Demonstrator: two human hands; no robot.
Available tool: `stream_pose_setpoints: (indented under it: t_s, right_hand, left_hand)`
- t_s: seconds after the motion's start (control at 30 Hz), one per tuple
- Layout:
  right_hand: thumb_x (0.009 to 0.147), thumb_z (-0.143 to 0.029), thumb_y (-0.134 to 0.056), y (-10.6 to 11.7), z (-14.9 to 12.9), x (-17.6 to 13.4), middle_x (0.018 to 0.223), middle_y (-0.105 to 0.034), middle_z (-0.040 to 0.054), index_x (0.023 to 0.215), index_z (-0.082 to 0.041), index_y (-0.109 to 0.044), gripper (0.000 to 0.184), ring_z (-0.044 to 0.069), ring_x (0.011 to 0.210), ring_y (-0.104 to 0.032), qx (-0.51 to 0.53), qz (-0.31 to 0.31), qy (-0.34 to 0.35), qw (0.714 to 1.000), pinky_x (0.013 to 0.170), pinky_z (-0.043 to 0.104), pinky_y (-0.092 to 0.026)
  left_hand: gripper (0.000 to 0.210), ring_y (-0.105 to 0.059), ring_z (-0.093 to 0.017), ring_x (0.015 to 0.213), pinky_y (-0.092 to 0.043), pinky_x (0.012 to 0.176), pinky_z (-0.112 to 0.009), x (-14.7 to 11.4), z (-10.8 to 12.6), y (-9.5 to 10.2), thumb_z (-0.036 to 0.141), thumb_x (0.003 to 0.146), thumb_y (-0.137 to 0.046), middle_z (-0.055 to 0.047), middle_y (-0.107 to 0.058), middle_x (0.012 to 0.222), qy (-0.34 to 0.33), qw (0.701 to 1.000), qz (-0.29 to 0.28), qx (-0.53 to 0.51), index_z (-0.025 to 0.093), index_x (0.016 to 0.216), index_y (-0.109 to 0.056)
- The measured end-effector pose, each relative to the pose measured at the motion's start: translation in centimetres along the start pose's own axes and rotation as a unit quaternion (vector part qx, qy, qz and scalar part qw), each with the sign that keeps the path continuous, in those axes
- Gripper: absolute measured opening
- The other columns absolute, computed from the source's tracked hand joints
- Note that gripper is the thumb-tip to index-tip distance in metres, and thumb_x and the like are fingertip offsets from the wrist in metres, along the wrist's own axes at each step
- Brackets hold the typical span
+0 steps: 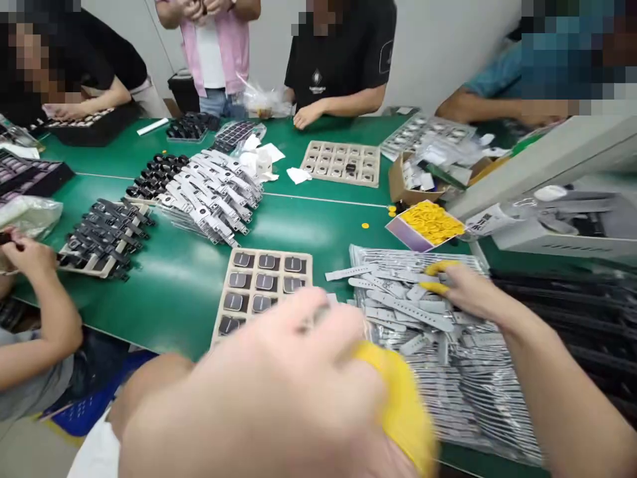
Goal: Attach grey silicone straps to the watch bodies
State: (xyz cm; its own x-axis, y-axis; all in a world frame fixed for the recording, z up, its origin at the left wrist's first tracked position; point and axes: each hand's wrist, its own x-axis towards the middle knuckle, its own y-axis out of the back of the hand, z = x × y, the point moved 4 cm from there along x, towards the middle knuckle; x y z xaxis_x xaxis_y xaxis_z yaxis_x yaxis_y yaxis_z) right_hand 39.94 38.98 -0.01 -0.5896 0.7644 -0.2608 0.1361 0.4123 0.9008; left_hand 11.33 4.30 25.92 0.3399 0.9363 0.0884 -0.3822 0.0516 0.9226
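Observation:
My left hand [298,372] fills the lower middle, close to the camera and smeared by motion. Its fingers are curled in around something small that I cannot make out, and yellow rubber covers one digit. At the right, my right hand [465,289] reaches onto a heap of loose grey watch straps [405,309], wearing yellow finger cots on two fingertips. Those tips stand apart over the straps. Under the heap lie plastic sleeves of more grey straps [438,398]. Behind my left hand, a beige tray [225,282] holds square dark watch bodies [266,282], partly hidden.
A box of yellow finger cots [430,224] stands beyond my right hand. White-strapped watches [213,192] and dark-strapped watches [107,232] lie leftward. Another beige tray [341,162] sits farther back. Black packed goods [562,318] lie right. Several people work around the green table [298,226].

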Motion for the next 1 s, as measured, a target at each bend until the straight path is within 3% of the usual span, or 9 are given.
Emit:
stream_pose_setpoints:
  t_s: [0.1, 0.2, 0.27, 0.33, 0.4, 0.6, 0.8, 0.93, 1.0]
  right_hand:
    - [0.086, -0.016, -0.076, 1.2, -0.8, -0.8, 0.094, -0.072, 0.0160, 0.075, -0.021, -0.059, 0.021, 0.029, 0.096, -0.064, 0.043, 0.049, 0.003, 0.998, 0.090, 0.039, -0.046]
    - [0.090, -0.029, -0.076, 2.9, -2.2, -2.8, 0.113, -0.072, 0.0191, 0.081, -0.022, -0.062, 0.018, 0.030, 0.112, -0.063, 0.175, 0.136, -0.014, 0.975, 0.100, 0.043, -0.045]
    - [0.092, -0.042, -0.074, 4.0, -4.1, -4.4, 0.125, -0.069, 0.0192, 0.097, -0.024, -0.064, 0.022, 0.028, 0.117, -0.064, 0.313, 0.195, -0.016, 0.929, 0.100, 0.042, -0.047]
    - [0.086, -0.052, -0.078, 4.8, -7.1, -5.6, 0.114, -0.073, 0.0163, 0.102, -0.025, -0.059, 0.037, 0.027, 0.108, -0.070, 0.445, 0.253, -0.003, 0.859, 0.093, 0.042, -0.052]
    - [0.086, -0.058, -0.077, 4.5, -11.1, -5.8, 0.088, -0.073, 0.0071, 0.102, -0.026, -0.053, 0.043, 0.023, 0.082, -0.071, 0.526, 0.243, 0.018, 0.815, 0.076, 0.039, -0.055]
    - [0.090, -0.069, -0.062, -2.2, -20.4, -2.1, 0.066, -0.053, -0.0068, 0.096, -0.024, -0.050, 0.047, 0.010, 0.047, -0.044, 0.627, 0.029, 0.073, 0.775, 0.047, 0.025, -0.039]
    - [0.086, -0.072, -0.062, -7.8, -20.9, 0.0, 0.064, -0.049, -0.0082, 0.091, -0.023, -0.051, 0.050, 0.009, 0.046, -0.040, 0.689, -0.039, 0.040, 0.723, 0.047, 0.024, -0.038]
    - [0.087, -0.071, -0.065, -8.7, -20.6, -0.5, 0.064, -0.051, -0.0068, 0.089, -0.024, -0.053, 0.049, 0.011, 0.049, -0.043, 0.695, -0.055, 0.032, 0.716, 0.051, 0.026, -0.042]
    - [0.087, -0.071, -0.065, -8.9, -20.4, -0.7, 0.063, -0.051, -0.0066, 0.092, -0.024, -0.054, 0.049, 0.011, 0.050, -0.044, 0.696, -0.048, 0.029, 0.716, 0.050, 0.026, -0.043]
  left_hand:
    - [0.023, -0.065, -0.024, 0.096, -0.054, 0.096, -0.042, 4.3, -5.0, -2.4, 0.023, 0.103, -0.048, -0.007, -0.071, 0.098, -0.035, 0.995, -0.059, 0.065, 0.019, 0.110, -0.069]
    - [0.023, -0.063, -0.026, 0.107, -0.052, 0.096, -0.039, 6.9, -11.9, -7.2, 0.015, 0.101, -0.048, -0.011, -0.070, 0.109, 0.065, 0.988, -0.093, 0.102, 0.013, 0.111, -0.068]
    - [0.025, -0.060, -0.028, 0.114, -0.052, 0.095, -0.039, 7.6, -15.4, -10.7, 0.015, 0.100, -0.047, -0.014, -0.068, 0.114, 0.129, 0.975, -0.123, 0.132, 0.011, 0.115, -0.068]
    - [0.028, -0.057, -0.030, 0.116, -0.050, 0.098, -0.041, 8.2, -17.2, -13.4, 0.014, 0.099, -0.046, -0.016, -0.067, 0.118, 0.146, 0.965, -0.140, 0.166, 0.010, 0.118, -0.067]
    - [0.027, -0.056, -0.032, 0.116, -0.049, 0.096, -0.043, 8.9, -17.8, -14.9, 0.016, 0.097, -0.049, -0.018, -0.065, 0.120, 0.147, 0.959, -0.149, 0.189, 0.009, 0.116, -0.067]
    - [0.024, -0.056, -0.035, 0.114, -0.050, 0.089, -0.045, 10.7, -17.6, -15.9, 0.025, 0.094, -0.058, -0.020, -0.065, 0.114, 0.132, 0.951, -0.155, 0.234, 0.009, 0.107, -0.070]
    - [0.021, -0.060, -0.033, 0.109, -0.050, 0.086, -0.043, 11.6, -18.4, -16.3, 0.008, 0.092, -0.049, -0.019, -0.067, 0.108, 0.165, 0.952, -0.140, 0.217, 0.010, 0.100, -0.069]
    - [0.015, -0.064, -0.028, 0.102, -0.051, 0.083, -0.038, 11.8, -18.5, -15.0, 0.007, 0.089, -0.052, -0.015, -0.068, 0.102, 0.202, 0.957, -0.120, 0.169, 0.015, 0.097, -0.062]
    - [0.011, -0.067, -0.023, 0.092, -0.052, 0.076, -0.033, 12.2, -18.2, -14.9, 0.014, 0.094, -0.049, -0.010, -0.069, 0.099, 0.235, 0.969, -0.068, 0.034, 0.018, 0.101, -0.057]
